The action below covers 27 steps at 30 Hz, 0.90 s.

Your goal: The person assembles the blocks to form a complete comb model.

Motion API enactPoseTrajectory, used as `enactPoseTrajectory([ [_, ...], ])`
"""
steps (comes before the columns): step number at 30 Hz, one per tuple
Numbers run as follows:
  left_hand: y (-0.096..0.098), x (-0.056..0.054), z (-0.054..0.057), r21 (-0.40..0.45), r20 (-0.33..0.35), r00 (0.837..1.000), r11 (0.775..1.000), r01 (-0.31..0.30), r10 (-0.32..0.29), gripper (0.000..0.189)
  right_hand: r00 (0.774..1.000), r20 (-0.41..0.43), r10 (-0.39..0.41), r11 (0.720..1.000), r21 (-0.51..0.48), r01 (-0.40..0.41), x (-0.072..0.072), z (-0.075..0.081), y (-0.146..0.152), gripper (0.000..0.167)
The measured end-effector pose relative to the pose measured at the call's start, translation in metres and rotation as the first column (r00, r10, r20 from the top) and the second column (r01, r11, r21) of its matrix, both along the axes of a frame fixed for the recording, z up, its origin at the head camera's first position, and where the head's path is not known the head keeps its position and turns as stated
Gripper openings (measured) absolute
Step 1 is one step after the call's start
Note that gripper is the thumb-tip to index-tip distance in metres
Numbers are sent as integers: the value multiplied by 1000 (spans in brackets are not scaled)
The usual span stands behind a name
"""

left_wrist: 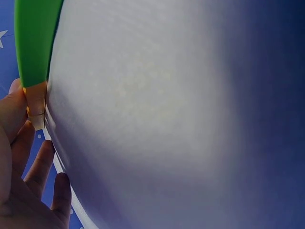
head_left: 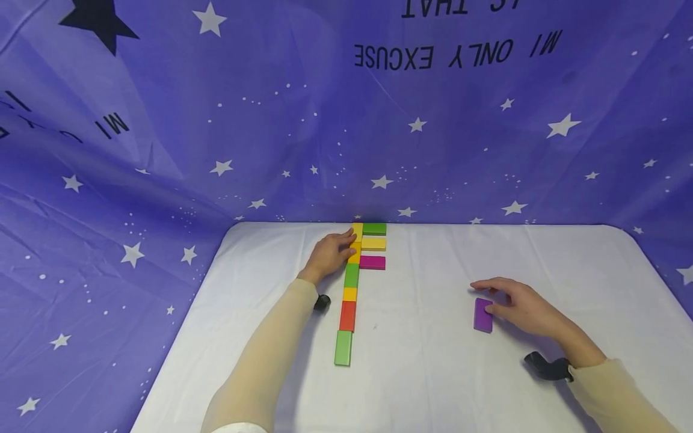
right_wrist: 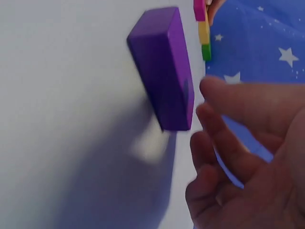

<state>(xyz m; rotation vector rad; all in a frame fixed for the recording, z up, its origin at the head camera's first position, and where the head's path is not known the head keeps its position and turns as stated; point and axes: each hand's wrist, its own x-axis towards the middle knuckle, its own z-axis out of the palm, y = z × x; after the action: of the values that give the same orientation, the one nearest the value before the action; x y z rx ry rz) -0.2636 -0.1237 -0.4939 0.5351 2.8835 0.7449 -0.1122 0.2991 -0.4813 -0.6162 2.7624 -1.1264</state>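
A straight column of coloured blocks runs down the white table. My left hand (head_left: 329,255) touches its far end, fingertips on the yellow block (head_left: 358,232) and thumb on the orange block (head_left: 355,252). Below these follow a green block (head_left: 351,276), a small yellow block (head_left: 350,294), a red block (head_left: 348,316) and a light green block (head_left: 343,347). To the right, a purple block (head_left: 481,319) lies by itself. My right hand (head_left: 525,308) hovers beside it with loosely bent fingers; in the right wrist view, thumb and fingers stand apart from the purple block (right_wrist: 167,71).
Three blocks stick out rightward from the column's far end: green (head_left: 375,229), yellow (head_left: 373,244) and magenta (head_left: 372,263). A blue star-printed cloth (head_left: 325,120) rises behind the table (head_left: 422,373). Black wrist devices (head_left: 547,367) sit at both wrists.
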Motion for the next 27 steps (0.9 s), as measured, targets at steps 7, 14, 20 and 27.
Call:
enactPoseTrajectory([
  [7, -1, 2, 0, 5, -10, 1000, 1000, 2, -2, 47, 992, -19, 121, 993, -2, -121, 1, -3, 9, 46],
  [14, 0, 3, 1, 5, -2, 1000, 1000, 3, -3, 47, 983, -64, 174, 984, -33, -176, 3, -8, 16, 49],
  [20, 0, 3, 2, -5, -1, 1000, 1000, 4, -4, 47, 986, -65, 157, 985, -59, -161, 4, -12, 18, 48],
  [27, -1, 2, 2, -7, -5, 1000, 1000, 7, -7, 47, 998, -31, 62, 998, -22, -63, 6, -17, 14, 38],
])
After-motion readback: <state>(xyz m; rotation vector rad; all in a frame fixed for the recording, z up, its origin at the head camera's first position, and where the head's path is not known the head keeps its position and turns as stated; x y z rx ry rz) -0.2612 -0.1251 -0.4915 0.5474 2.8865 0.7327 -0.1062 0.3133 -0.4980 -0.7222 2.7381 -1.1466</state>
